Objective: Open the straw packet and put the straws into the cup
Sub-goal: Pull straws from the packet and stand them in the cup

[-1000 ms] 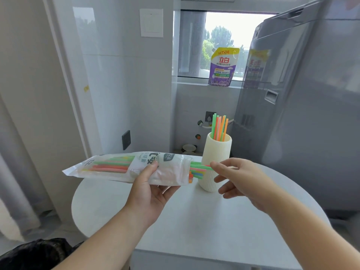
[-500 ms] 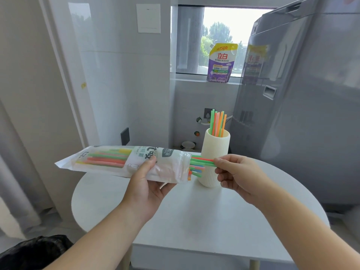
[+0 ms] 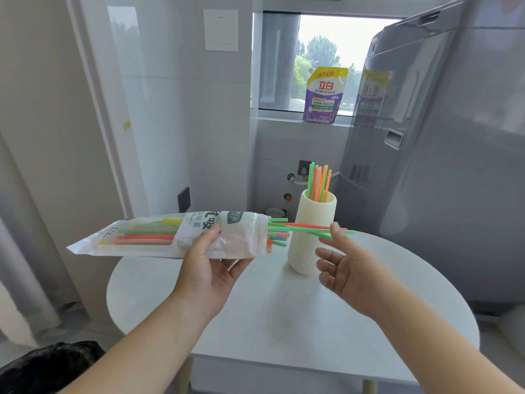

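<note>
clearly mid-transfer: the left hand [image 3: 210, 268] grips the straw packet [image 3: 159, 237] from below with the thumb pressed on top, holding it level above the table [image 3: 284, 322], its open mouth facing the cup [image 3: 315, 214]. the right hand [image 3: 349, 268] pinches a few straws [image 3: 301, 228] between thumb and forefinger, its other fingers spread loose. these jut out of the mouth and cross in front of the cup. some upright straws [image 3: 319, 180] stand inside the cup, and many more sit in the packet. to do this well, draw the pinched few straight along the packet's length until their tails clear. keep the left grip firm so the rest don't slide out, then tip them upright and lower them past the rim without nudging the cup.
</note>
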Action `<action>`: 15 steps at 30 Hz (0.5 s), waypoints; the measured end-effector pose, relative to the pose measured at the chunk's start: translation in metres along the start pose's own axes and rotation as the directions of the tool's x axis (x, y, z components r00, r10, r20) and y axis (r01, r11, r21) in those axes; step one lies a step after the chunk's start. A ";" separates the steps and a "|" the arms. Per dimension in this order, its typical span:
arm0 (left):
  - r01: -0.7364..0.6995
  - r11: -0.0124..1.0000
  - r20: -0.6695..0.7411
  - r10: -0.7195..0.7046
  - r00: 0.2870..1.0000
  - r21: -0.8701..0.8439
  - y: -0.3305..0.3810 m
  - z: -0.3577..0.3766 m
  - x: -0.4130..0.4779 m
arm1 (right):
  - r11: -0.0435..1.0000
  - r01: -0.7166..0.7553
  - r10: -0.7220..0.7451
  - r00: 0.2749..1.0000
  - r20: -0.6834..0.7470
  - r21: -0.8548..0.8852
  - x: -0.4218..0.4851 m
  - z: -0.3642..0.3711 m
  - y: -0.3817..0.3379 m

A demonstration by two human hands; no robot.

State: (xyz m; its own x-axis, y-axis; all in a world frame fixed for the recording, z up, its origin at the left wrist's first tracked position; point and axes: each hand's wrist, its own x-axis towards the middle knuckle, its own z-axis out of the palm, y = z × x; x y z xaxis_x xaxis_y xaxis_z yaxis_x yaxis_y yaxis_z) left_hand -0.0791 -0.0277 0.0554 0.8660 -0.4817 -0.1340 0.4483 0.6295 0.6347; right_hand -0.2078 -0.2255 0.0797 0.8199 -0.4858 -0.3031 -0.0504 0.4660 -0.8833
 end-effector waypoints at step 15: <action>0.023 0.999 0.004 -0.023 1.000 0.029 -0.008 -0.002 -0.002 | 0.964 0.224 -0.209 0.972 -0.111 0.144 0.008 0.037 0.012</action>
State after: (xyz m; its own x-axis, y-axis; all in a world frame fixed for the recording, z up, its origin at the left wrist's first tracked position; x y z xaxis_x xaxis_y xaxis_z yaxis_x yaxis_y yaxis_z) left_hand -0.0841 -0.0303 0.0494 0.8545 -0.4987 -0.1454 0.4616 0.6004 0.6531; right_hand -0.1806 -0.1969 0.0799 0.7438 -0.6514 -0.1495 0.2168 0.4467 -0.8680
